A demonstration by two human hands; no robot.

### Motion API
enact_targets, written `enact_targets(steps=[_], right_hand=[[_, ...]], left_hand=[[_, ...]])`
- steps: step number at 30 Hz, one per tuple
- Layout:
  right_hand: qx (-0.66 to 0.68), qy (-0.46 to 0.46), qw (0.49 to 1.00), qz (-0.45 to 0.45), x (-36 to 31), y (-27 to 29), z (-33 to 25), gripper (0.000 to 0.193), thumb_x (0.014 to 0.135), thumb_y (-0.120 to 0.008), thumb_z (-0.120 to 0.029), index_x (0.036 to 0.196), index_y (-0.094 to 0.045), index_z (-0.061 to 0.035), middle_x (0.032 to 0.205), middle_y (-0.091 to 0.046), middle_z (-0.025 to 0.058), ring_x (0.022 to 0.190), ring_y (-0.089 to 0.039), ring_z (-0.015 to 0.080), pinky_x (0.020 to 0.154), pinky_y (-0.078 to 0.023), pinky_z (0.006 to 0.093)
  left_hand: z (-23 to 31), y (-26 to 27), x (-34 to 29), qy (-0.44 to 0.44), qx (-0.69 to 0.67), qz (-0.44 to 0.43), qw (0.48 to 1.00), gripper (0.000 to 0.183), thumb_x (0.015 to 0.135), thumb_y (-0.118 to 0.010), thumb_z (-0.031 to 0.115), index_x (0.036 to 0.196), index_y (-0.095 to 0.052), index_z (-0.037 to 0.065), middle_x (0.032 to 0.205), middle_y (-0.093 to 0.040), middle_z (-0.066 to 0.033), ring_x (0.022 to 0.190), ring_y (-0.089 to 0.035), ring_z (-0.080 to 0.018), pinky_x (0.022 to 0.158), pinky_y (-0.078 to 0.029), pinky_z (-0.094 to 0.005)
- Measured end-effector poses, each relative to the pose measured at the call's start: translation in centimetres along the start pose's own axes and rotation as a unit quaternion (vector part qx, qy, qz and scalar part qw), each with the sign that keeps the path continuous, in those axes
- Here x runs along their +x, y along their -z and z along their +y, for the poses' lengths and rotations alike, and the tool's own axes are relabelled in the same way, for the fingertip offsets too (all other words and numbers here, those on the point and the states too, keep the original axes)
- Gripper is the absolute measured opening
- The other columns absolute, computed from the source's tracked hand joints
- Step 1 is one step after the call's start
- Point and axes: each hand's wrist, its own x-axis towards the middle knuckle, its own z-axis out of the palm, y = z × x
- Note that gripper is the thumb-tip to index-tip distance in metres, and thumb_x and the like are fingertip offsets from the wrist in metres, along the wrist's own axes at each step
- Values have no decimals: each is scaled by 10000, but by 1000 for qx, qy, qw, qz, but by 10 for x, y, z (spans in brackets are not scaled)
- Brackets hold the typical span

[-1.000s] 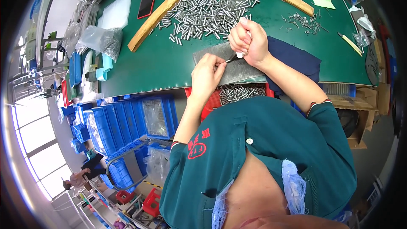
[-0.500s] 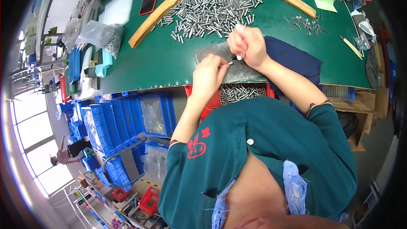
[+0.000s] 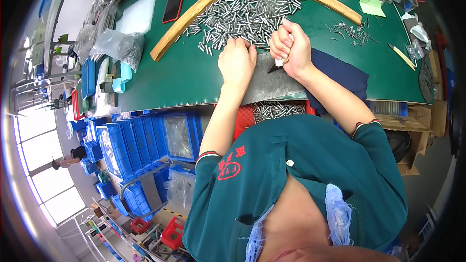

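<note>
A broad pile of small metal pins (image 3: 247, 12) lies on the green tabletop. At its near edge, my left hand (image 3: 237, 65) has its fingers bent and close together among the pins; the fingertips are hidden, so what they pinch cannot be seen. My right hand (image 3: 293, 51) is closed in a fist around a white-handled tool (image 3: 279, 62) with a dark pointed tip. That tip is just above a dark grey pad (image 3: 274, 85) at the table's front edge. Below the edge, a red basket (image 3: 244, 116) holds more pins.
Two wooden strips (image 3: 194, 12) border the pile at the back. A navy cloth (image 3: 342, 75) lies right of the pad. Loose thin metal pieces (image 3: 354, 31) and a yellow-handled cutter (image 3: 402, 57) are farther right. A phone (image 3: 174, 3) and a bag of parts (image 3: 121, 48) are left.
My left hand has moved from the pad, where it pinched a small metal pin, forward to the pile. My right hand has shifted slightly nearer me, and the tool's dark tip now shows.
</note>
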Motion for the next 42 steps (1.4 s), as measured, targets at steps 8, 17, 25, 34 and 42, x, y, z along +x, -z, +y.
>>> enact_targets(steps=[8,17,25,34,42], right_hand=[[-7,12,1000,-23,-1,3,-2,433,888,-366,-249,485,-285,-113,414,-280,0,360,-249,91,361,-238,239],[-45,11,993,-109,-8,0,7,442,895,-360,-245,481,-289,-108,417,-311,6,371,-258,89,371,-245,232],[-25,22,994,-102,-8,0,8,450,895,-354,-240,471,-285,-107,407,-308,7,368,-262,98,370,-250,238],[-181,103,957,-200,-16,-2,19,427,903,-377,-166,493,-363,-48,471,-368,-4,445,-313,63,424,-259,226],[-154,33,982,-102,-6,-3,21,419,897,-402,-206,498,-381,-80,461,-366,-8,403,-312,62,388,-251,224]], left_hand=[[-11,18,-16,-35,15,1,999,83,725,-623,162,723,-587,87,699,-542,-67,646,-563,-238,606,-444,-349],[-6,24,-60,-22,-151,-80,985,94,720,-647,126,718,-567,76,701,-527,-34,676,-553,-208,616,-424,-328],[-8,22,-59,-8,-174,-96,980,94,717,-651,123,714,-569,76,694,-524,-38,672,-550,-213,614,-428,-325],[-7,21,-58,-31,-158,-86,983,97,717,-642,118,722,-565,58,716,-524,-67,695,-546,-248,627,-435,-352],[-8,22,-60,-58,-122,-69,988,98,719,-638,138,731,-572,66,723,-524,-71,711,-548,-249,637,-433,-355]])
